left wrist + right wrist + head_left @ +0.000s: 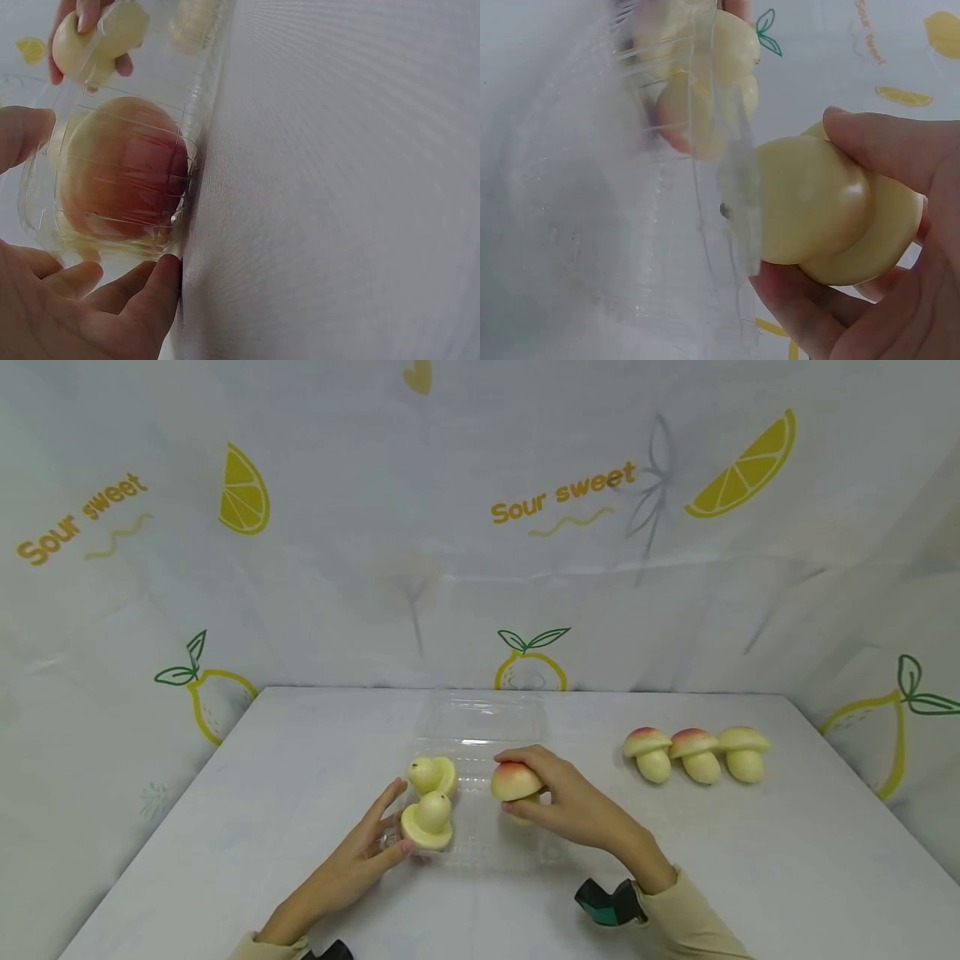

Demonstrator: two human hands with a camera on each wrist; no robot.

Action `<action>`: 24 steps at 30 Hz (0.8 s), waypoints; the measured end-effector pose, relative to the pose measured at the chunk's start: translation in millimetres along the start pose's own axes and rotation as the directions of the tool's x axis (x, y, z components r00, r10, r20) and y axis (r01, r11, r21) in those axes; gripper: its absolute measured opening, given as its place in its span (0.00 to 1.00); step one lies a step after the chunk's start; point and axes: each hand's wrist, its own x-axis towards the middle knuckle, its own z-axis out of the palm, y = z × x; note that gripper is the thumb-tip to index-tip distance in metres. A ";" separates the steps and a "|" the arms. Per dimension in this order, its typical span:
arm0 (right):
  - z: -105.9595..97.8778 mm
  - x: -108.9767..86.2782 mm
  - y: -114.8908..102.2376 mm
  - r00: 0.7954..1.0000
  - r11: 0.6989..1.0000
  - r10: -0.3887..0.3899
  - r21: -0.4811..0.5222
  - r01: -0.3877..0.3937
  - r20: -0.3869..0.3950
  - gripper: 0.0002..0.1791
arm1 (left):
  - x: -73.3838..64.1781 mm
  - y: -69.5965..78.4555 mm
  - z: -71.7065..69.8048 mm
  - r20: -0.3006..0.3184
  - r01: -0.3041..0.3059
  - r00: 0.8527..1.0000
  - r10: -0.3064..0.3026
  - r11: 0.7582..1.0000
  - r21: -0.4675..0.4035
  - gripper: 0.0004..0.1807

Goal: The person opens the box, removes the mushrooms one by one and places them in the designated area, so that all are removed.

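A clear plastic clamshell box (483, 852) lies with its lid (483, 718) folded back. Two cream toy mushrooms sit stem up in its left side, a front one (427, 828) and a rear one (435, 775). My left hand (360, 856) rests against the box's left end, thumb and fingers spread along its wall. A red tint shows on one cap (127, 169) through the plastic in the left wrist view. Over the right part of the box, my right hand (577, 806) grips another toy mushroom (516, 782), cap up and stem down. The right wrist view shows its stem (810, 202) behind the box edge.
To the right of the box, three more toy mushrooms stand in a row on the white table: a left one (649, 753), a middle one (697, 756) and a right one (742, 753). Behind the table hangs a lemon-printed cloth (337, 568).
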 end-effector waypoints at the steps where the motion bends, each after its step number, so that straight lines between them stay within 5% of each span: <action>1: -0.7 -1.1 0.0 1.000 1.000 0.003 0.000 -0.003 -0.007 0.27 | -0.1 0.0 0.0 0.000 0.001 1.000 -0.001 1.000 0.000 0.45; 24: -22.2 -33.8 8.6 0.985 0.994 0.108 0.035 -0.105 -0.135 0.30 | -0.1 -1.3 -0.4 -0.007 -0.008 1.000 0.008 1.000 0.010 0.45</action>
